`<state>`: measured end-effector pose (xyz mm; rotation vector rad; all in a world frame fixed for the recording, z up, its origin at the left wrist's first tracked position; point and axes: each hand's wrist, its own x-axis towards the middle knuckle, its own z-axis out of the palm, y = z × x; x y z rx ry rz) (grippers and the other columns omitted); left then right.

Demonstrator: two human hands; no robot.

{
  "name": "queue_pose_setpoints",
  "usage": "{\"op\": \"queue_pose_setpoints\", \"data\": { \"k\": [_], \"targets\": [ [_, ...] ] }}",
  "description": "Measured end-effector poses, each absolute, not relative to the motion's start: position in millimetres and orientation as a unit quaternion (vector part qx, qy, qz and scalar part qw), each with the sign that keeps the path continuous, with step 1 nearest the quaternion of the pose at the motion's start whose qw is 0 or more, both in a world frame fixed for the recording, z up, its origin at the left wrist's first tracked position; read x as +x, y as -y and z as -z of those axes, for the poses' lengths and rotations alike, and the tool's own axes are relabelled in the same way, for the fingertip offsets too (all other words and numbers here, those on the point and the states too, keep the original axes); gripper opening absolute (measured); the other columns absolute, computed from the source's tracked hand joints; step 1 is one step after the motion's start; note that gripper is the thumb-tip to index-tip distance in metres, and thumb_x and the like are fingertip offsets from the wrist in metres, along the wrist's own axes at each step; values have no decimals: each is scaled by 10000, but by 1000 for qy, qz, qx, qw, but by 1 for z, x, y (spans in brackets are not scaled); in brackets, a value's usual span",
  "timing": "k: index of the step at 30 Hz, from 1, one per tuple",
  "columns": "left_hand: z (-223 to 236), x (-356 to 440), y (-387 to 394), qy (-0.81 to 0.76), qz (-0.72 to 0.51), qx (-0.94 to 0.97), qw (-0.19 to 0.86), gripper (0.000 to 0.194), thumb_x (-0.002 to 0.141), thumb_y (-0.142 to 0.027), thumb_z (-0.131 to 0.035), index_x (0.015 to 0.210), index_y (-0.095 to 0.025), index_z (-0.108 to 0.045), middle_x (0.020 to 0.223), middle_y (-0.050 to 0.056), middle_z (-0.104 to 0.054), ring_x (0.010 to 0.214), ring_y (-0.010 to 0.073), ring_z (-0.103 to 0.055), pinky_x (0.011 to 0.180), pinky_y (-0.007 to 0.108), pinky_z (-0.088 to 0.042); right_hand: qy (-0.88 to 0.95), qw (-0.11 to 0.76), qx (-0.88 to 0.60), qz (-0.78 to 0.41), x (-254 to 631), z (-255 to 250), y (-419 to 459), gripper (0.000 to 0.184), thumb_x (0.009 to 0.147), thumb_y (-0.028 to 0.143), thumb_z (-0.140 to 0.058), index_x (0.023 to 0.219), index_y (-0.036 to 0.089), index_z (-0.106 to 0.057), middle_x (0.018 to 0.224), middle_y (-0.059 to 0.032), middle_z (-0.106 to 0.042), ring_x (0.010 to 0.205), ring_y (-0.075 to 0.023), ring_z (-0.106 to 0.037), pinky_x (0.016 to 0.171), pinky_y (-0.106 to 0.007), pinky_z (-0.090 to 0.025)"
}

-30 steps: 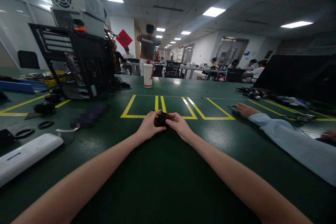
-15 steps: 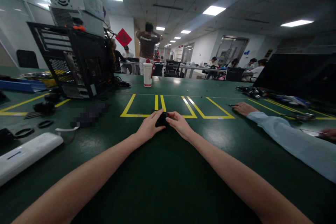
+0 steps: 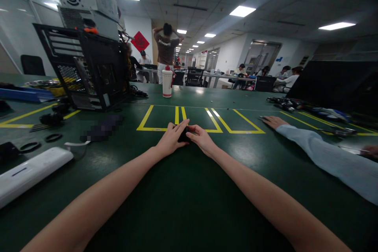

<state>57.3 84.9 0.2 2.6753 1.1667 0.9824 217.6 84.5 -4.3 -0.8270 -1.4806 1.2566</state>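
Observation:
Between my two hands is a small black object (image 3: pixel 183 135), mostly covered by fingers, so its kind cannot be made out. My left hand (image 3: pixel 171 138) grips it from the left, thumb below and fingers stretched over its top. From the right, my right hand (image 3: pixel 201 138) pinches it between thumb and fingers. Both hands are just above the green table (image 3: pixel 189 189), at the near edge of the yellow tape marks (image 3: pixel 152 129).
A black computer case (image 3: pixel 85 67) carrying power supplies stands at the left. Nearer are a white device (image 3: pixel 35 171) and black rings (image 3: pixel 53 138). A white tumbler (image 3: pixel 167 82) stands behind the tape. At the right rests another person's sleeved arm (image 3: pixel 319 145), near cables and a dark monitor.
My left hand's fingers have shifted over the top of the black object, now hiding more of it. The right hand keeps its pinch. The view has shifted very slightly.

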Motion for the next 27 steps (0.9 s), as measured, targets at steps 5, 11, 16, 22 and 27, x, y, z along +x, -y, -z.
{"op": "queue_pose_setpoints", "data": {
  "k": [5, 11, 16, 22, 27],
  "targets": [
    [1, 57, -93, -361, -305, 881, 25, 719, 681, -255, -606, 1278, -276, -205, 1263, 19, -382, 937, 254, -364, 814, 385, -354, 610, 492, -342, -519, 216, 5, -85, 274, 664, 247, -602, 923, 193, -527, 968, -30, -568, 924, -144, -518, 863, -336, -377],
    [5, 59, -102, -350, -301, 887, -14, 639, 688, -237, -584, 1230, -187, -251, 1189, 84, -409, 935, 251, -380, 848, 409, -321, 592, 514, -313, -536, 214, 10, -90, 302, 628, 233, -635, 909, 207, -528, 993, -20, -567, 914, -144, -528, 836, -325, -397],
    [7, 59, -103, -331, -313, 890, -28, 550, 697, -245, -569, 1169, -155, -299, 1128, 101, -421, 953, 248, -386, 846, 396, -323, 571, 537, -350, -514, 210, 13, -93, 258, 634, 294, -627, 862, 207, -545, 916, -4, -582, 883, -142, -536, 812, -319, -405],
    [8, 58, -104, -336, -327, 883, -19, 553, 675, -238, -581, 1149, -166, -306, 1111, 89, -429, 976, 252, -380, 851, 393, -333, 568, 514, -372, -524, 211, 12, -94, 326, 631, 317, -625, 921, 191, -544, 937, -35, -578, 896, -157, -530, 811, -334, -403],
    [8, 57, -103, -338, -322, 885, 4, 563, 661, -211, -579, 1145, -181, -293, 1123, 88, -428, 1058, 250, -368, 876, 393, -312, 603, 502, -356, -508, 212, 6, -85, 343, 594, 247, -659, 905, 223, -515, 926, -7, -558, 873, -138, -529, 818, -330, -400]
  ]
}}
